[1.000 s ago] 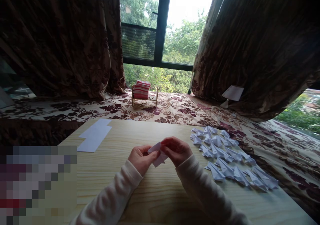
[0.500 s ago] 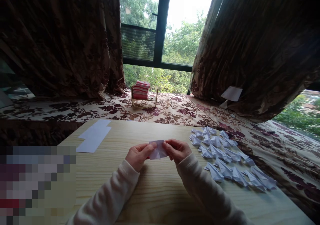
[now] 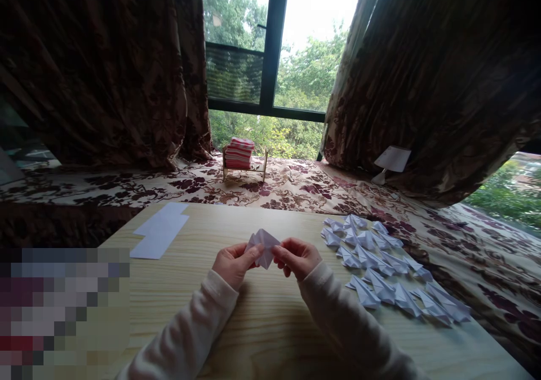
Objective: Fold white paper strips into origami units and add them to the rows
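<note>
A small piece of folded white paper (image 3: 266, 243) is held up above the middle of the wooden table (image 3: 220, 323). My left hand (image 3: 234, 263) pinches its left side, thumb lying across the front. At its right corner, the thumb and fingers of my right hand (image 3: 301, 257) are closed on the edge. The paper shows creases and pointed corners; its back and most fingertips are hidden. To the right lie several folded white paper pieces (image 3: 367, 243), shaped like small pointed planes, in loose rows.
Flat white paper sheets (image 3: 163, 230) overlap at the table's far left. Beyond the table, a flowered cloth (image 3: 291, 185) carries a small wooden stand (image 3: 265, 166) with folded red-and-white cloths (image 3: 239, 153). A small white lamp (image 3: 392, 159) stands by the right curtain (image 3: 414, 70). The lower left corner is pixelated.
The paper between my hands has gone from a squarish outline to a more pointed, diamond-like one. Its right part has turned, and my right fingers have shifted slightly. The sheets and folded pieces stay put.
</note>
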A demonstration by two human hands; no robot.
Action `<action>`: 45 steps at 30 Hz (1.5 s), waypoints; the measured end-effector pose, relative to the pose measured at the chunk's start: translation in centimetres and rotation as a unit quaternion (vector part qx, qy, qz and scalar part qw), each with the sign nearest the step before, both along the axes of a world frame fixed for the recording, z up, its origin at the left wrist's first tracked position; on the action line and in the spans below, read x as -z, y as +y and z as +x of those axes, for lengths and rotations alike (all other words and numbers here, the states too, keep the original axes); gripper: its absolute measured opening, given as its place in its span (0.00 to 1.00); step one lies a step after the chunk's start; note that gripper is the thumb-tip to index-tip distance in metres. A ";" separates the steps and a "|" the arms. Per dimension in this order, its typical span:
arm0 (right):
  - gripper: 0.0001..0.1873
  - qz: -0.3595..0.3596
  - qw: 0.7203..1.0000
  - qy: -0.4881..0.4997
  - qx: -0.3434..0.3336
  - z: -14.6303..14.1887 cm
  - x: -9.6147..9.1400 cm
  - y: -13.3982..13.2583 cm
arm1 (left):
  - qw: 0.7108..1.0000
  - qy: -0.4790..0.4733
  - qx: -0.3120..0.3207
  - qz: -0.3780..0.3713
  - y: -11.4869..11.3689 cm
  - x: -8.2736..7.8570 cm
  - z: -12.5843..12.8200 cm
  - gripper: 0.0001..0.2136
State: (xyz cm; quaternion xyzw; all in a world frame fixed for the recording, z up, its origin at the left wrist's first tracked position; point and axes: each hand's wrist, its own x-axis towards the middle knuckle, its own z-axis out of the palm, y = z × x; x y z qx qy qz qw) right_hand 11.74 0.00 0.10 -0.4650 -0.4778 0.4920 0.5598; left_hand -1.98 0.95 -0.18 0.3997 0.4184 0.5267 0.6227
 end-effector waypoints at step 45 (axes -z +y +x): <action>0.08 0.453 0.728 -0.515 -0.021 2.2 -1.6 -0.6 | 0.995 0.095 0.020 0.008 -0.4 -0.1 0.0 0.08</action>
